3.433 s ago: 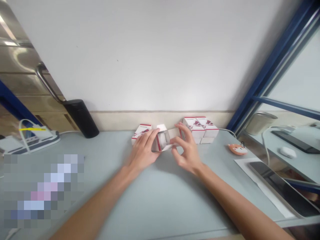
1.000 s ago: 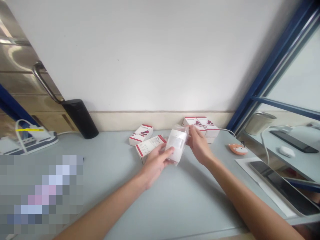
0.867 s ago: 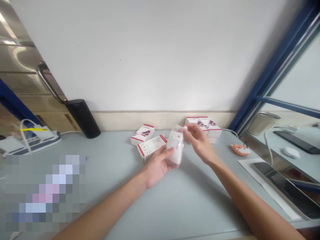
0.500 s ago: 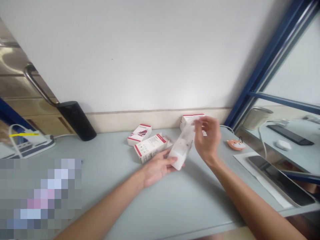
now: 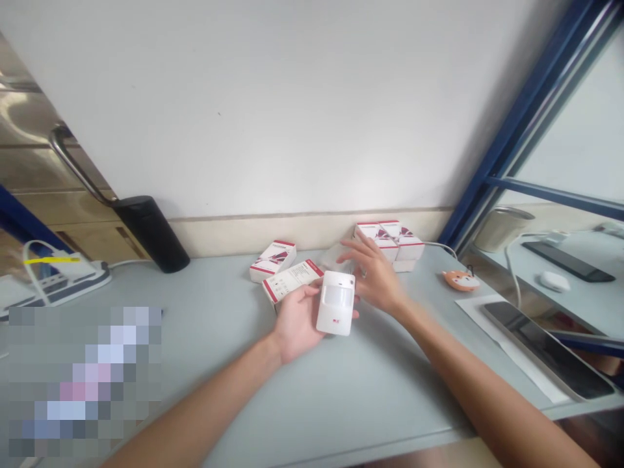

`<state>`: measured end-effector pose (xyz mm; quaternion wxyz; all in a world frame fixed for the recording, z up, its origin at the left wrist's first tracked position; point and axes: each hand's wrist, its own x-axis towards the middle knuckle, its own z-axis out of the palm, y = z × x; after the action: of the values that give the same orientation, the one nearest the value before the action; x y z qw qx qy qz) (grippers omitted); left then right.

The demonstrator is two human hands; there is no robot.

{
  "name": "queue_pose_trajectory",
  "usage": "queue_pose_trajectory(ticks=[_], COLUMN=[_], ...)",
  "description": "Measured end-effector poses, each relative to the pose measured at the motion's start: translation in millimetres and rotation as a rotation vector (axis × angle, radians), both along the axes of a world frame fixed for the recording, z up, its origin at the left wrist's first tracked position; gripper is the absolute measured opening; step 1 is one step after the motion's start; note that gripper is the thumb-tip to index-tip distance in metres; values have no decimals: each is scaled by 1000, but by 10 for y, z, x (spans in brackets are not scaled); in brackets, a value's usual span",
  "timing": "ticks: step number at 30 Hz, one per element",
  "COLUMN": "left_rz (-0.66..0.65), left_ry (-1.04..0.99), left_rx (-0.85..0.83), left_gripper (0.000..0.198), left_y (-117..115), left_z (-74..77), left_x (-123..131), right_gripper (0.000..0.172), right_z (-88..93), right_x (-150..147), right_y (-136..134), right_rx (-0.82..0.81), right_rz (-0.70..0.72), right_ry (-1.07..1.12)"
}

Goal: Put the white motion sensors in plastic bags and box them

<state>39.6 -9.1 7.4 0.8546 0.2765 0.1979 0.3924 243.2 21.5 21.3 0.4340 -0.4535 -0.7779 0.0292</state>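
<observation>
Cradling white device, left hand: gripping it from beneath and along its edge, thumb at the side, windowed front facing up. Device sits mid-desk, lifted over the grey surface; call it the clock centre, wall at 12.

Right hand at 1 o'clock, just beside the device, fingers spread and loose, no firm grip that I see. Clear plastic at 12, close to those fingertips; from here can't tell if they touch it.

Carton, red-edged, lying at 10, partly behind the left hand. Small box just past it, same direction. Stacked boxes near 1 to 2, by the wall, partly covered by the right hand.

Fox-like orange item near 3. Phone-like slab between 3 and 4, on white paper. Black cylinder near 10, tilted in view, well apart. Power strip at 9.
</observation>
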Motion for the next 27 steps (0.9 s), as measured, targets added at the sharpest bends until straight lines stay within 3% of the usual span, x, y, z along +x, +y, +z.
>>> queue_pose_trajectory(ticks=[4,8,14,18,21,27], left_rz=[40,90,158,175,170,107], left_ry=[68,94,114,150,138,104], left_rx=[-45,-9,74,108,118,150], left_gripper=[42,47,55,58,59,43], left_y=[-26,-18,20,-4,6,107], left_z=[75,71,20,46,56,2], left_x=[3,-12,-53,-58,-47,-79], right_gripper=[46,30,41,40,40,31], right_z=[-31,90,174,159,174,243], right_x=[-4,-61,-153,-141,-115,-124], right_y=[30,-38,-132,-134,-132,-108], right_rx=[-66,-104,-615,-771,-785,-608], right_rz=[-23,3,204,273,282,59], right_ry=[83,266,524,566,624,744])
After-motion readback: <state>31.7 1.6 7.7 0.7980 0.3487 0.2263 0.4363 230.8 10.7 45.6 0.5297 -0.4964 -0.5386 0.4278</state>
